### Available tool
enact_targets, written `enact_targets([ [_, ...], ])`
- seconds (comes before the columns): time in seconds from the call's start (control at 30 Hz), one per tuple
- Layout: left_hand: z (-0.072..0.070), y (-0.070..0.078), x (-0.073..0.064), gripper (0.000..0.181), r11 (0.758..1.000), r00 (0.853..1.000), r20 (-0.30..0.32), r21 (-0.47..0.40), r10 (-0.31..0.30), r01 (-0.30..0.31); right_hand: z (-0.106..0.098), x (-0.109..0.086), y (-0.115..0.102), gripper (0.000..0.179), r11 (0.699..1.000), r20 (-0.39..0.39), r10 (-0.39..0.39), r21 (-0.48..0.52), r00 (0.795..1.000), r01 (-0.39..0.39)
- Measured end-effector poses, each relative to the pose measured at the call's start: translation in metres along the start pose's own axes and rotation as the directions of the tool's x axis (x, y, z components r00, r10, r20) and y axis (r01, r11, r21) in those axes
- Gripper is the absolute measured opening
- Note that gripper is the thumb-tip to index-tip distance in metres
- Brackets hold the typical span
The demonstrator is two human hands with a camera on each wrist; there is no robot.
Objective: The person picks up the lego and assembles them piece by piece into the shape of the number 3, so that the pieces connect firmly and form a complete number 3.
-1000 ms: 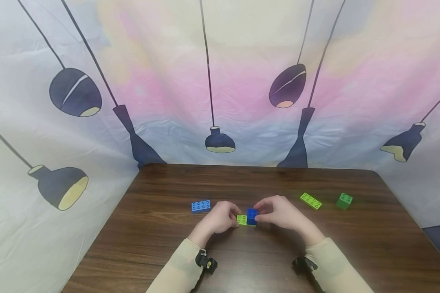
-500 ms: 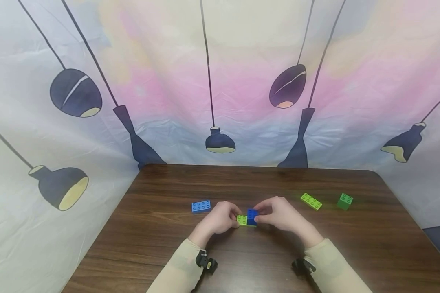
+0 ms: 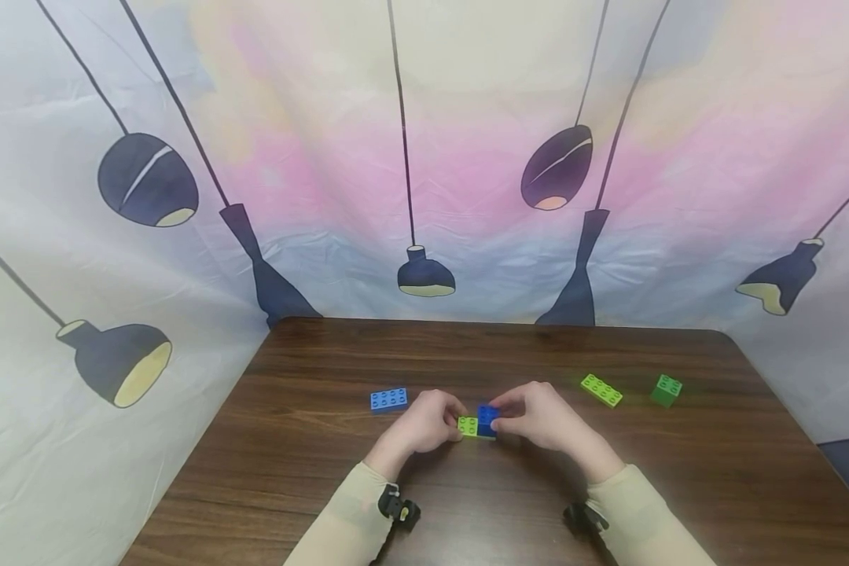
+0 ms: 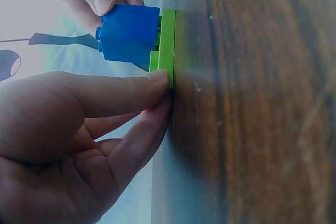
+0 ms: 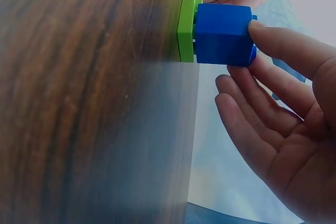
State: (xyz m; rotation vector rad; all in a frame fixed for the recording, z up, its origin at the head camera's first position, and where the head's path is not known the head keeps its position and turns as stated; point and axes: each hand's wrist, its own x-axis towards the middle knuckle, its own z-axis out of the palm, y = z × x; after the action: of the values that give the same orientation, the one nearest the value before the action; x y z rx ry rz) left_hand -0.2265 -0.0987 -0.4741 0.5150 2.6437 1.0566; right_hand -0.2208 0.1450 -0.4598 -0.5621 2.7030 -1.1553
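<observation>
Thumb and fingers of my left hand (image 3: 423,422) pinch the left end of a flat lime-green toy brick (image 3: 468,426) lying on the table. Over that brick's right end, my right hand (image 3: 543,418) holds a dark blue block (image 3: 487,419) by its top and sides. Studs of the lime brick (image 5: 186,27) show in a narrow gap beneath the blue block (image 5: 223,34) in the right wrist view. The same gap appears beside the blue block (image 4: 130,32) in the left wrist view, where the block sits slightly tilted.
A light blue flat brick (image 3: 388,399) lies left of the hands on the brown wooden table (image 3: 325,479). To the right are another lime-green flat brick (image 3: 600,390) and a green block (image 3: 667,390). A cloth with printed lamps (image 3: 424,157) hangs behind the table.
</observation>
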Motion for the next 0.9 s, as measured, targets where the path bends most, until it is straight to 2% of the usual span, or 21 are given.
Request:
enact_targets([
  [0.63, 0.0007, -0.0009, 0.0003, 0.024, 1.0, 1.0, -0.001, 0.01, 0.01, -0.01, 0.0048, -0.0011, -0.0062, 0.023, 0.999, -0.02, 0.036, -0.03, 0.999, -0.036],
  [0.9, -0.0003, 0.0007, -0.0005, 0.024, 1.0, 1.0, -0.003, 0.007, 0.01, -0.01, 0.0051, 0.0005, 0.0013, 0.026, 0.998, -0.014, 0.054, 0.025, 0.998, -0.054],
])
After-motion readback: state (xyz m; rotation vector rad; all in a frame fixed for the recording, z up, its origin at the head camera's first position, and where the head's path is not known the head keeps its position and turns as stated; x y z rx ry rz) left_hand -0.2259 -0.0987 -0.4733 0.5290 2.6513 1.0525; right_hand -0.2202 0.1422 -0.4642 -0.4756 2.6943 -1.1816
